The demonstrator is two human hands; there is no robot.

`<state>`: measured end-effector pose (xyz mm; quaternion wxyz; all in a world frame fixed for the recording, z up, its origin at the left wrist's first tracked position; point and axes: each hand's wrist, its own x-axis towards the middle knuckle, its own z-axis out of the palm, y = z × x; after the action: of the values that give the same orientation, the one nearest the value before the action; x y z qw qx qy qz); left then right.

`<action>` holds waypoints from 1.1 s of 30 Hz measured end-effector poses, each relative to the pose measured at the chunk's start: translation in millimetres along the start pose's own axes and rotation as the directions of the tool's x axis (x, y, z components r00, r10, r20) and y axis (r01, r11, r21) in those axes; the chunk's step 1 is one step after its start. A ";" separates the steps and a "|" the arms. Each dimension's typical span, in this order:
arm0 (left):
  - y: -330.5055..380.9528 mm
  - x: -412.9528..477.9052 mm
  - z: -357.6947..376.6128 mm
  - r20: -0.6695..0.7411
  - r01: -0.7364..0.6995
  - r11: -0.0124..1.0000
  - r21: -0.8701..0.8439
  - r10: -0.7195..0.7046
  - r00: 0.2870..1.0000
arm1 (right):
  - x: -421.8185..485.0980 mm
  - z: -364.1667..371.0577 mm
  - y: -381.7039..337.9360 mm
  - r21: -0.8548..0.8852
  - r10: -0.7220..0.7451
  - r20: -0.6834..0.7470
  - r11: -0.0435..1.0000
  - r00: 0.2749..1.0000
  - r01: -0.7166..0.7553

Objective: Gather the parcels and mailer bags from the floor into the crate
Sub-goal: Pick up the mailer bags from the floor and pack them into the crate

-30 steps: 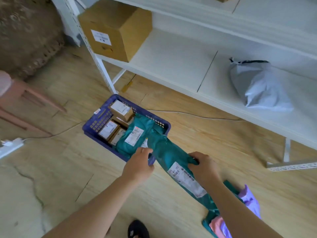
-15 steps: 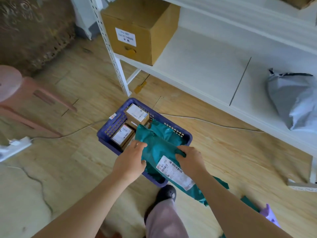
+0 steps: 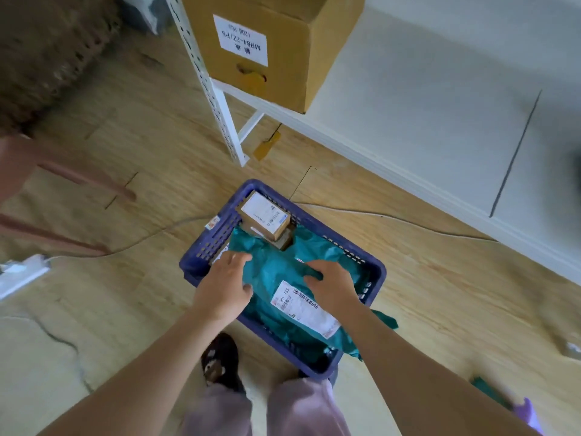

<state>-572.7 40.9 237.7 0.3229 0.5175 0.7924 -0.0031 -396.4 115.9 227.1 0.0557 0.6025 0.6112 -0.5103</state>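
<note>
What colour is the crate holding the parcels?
Dark blue, with slotted walls; the crate shows best in the head view.

Labelled cardboard box (image 3: 276, 48) on white shelf (image 3: 424, 99), pink stool (image 3: 88, 182) nearby

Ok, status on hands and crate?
Left hand on mailer, right hand gripping it. Mailer in crate, end overhanging rim. Boxes at far end, not blocking.

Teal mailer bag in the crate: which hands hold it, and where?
The right hand grips the teal mailer bag mid-body, just above its label; left hand presses flat on its left edge.
</note>
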 end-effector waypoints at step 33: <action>-159.5 207.2 103.8 0.261 -0.171 0.962 0.214 0.113 0.959 | 223.7 177.5 27.8 0.100 0.262 0.167 0.954 0.950 -0.281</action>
<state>-704.1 101.2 -3.7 0.3546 0.6036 0.7007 -0.1376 -531.3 138.4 -25.1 0.1346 0.6427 0.4837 -0.5786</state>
